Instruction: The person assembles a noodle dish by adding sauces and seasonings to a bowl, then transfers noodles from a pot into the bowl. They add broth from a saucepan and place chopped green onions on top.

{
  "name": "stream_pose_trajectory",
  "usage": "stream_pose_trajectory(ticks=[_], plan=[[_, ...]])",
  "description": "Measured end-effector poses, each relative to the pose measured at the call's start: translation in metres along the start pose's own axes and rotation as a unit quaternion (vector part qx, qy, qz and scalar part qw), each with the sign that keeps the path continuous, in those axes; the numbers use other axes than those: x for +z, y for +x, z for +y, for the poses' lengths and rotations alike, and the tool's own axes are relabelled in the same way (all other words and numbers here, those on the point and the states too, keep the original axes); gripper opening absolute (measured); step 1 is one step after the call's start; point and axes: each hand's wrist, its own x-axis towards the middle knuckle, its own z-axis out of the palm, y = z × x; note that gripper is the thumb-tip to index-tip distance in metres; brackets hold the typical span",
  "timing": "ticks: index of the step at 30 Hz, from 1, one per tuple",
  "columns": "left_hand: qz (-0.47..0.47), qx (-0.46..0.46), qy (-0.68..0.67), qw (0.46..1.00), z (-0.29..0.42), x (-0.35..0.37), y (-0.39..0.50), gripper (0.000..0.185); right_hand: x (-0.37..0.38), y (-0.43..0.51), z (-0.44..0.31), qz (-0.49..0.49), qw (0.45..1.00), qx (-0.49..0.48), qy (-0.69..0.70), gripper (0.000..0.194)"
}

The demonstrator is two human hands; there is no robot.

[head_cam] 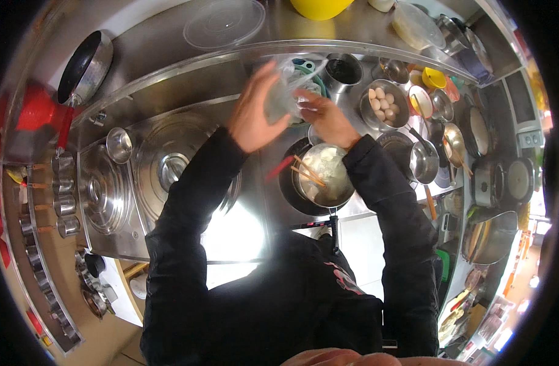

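Observation:
Both of my hands are raised at a clear plastic bag (284,91), above a teal container (323,82) at the back of the counter. My left hand (258,107) is at the bag's left side, blurred, with its fingers spread and thumb apart. From the right, my right hand (327,116) has its fingers bent against the bag; how firmly they hold it is unclear. Below my right hand, a steel saucepan (327,201) with pale pieces in liquid sits over a dark round pan or burner (291,192). Wooden chopsticks (309,176) rest in the saucepan.
A steel bowl of eggs (384,105) stands at the right, near a dark pot (343,73) and a small saucepan (423,162). Large steel lids (169,164) lie at the left. A raised metal shelf (160,64) runs across the back, holding a yellow bowl (322,7).

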Motion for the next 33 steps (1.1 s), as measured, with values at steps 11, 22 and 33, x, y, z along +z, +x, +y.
stream_pose_trajectory(ticks=[11,22,33], plan=[[-0.396,-0.257,0.168,0.865,-0.068,-0.011,-0.038,0.032,0.008,0.041,0.043,0.063,0.955,-0.026,-0.289,0.04],[-0.234,-0.044,0.062,0.969,-0.087,0.044,-0.022,0.014,-0.016,0.059,0.076,0.202,0.92,0.07,-0.33,0.021],[-0.21,-0.12,0.123,0.962,-0.134,0.098,0.009,0.038,-0.058,0.021,0.054,0.108,0.957,0.071,-0.261,0.015]])
